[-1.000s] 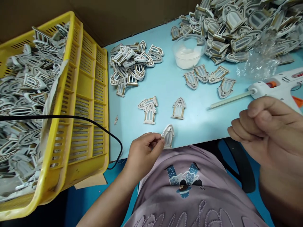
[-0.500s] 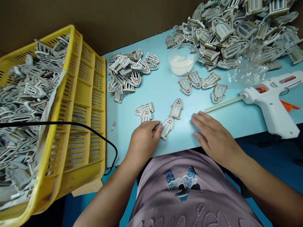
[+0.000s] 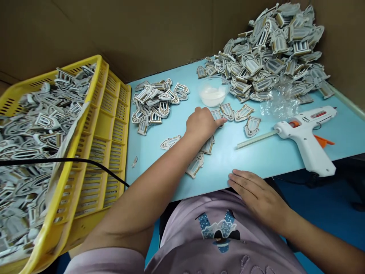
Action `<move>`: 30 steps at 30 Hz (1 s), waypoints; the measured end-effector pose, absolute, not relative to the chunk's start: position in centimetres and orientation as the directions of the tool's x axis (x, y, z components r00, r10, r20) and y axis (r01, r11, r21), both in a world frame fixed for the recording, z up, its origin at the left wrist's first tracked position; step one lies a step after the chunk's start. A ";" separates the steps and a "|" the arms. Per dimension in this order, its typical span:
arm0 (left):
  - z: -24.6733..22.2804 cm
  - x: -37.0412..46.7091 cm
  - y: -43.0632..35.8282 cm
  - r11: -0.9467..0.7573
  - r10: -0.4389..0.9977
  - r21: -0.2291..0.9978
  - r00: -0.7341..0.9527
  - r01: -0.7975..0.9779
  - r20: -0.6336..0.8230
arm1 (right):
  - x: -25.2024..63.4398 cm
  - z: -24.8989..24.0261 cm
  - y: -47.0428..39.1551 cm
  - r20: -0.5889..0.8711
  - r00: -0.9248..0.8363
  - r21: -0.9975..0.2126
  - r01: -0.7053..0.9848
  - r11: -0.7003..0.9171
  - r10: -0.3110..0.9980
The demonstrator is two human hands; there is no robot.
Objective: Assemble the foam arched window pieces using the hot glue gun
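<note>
My left hand [image 3: 203,123] reaches over the table to the leftmost arched window piece [image 3: 217,114] of the group below the clear bowl [image 3: 213,91]. Its thumb points right over that piece; the other fingertips are hidden behind the hand. My right hand [image 3: 253,190] rests at the table's front edge, fingers stretched out and holding nothing. Under and beside my left forearm lie a window piece [image 3: 195,166], another piece [image 3: 208,145] partly covered, and one at the left [image 3: 170,142]. More pieces [image 3: 244,113] [image 3: 252,126] lie to the right.
A yellow crate [image 3: 98,152] full of pieces stands at the left, a black cable [image 3: 94,163] across it. A small pile [image 3: 155,99] sits at the table's back left, a large heap [image 3: 273,57] at the back right. A white glue gun [image 3: 310,140] and crumpled plastic [image 3: 278,104] lie right.
My left hand has moved forward and right, from the near pieces to the group by the bowl. My right hand has drawn back to the table's edge. The camera view has shifted.
</note>
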State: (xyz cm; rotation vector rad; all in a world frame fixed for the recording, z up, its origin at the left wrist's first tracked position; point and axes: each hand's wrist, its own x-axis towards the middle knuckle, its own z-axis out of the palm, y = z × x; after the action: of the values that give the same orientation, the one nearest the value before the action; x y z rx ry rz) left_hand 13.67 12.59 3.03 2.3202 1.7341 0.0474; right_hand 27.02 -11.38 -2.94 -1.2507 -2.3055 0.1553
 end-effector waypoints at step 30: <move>5.2 1.1 -0.1 0.043 0.656 0.983 0.747 -0.176 0.105 | 22.6 5.2 -8.0 -0.409 -0.441 -0.672 -0.447 -0.590 0.799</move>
State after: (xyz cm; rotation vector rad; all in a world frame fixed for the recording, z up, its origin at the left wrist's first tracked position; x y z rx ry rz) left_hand 1.12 -0.08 5.19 1.3917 0.4290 0.6666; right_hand 22.63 -8.05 5.25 -0.9302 -0.6162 2.0749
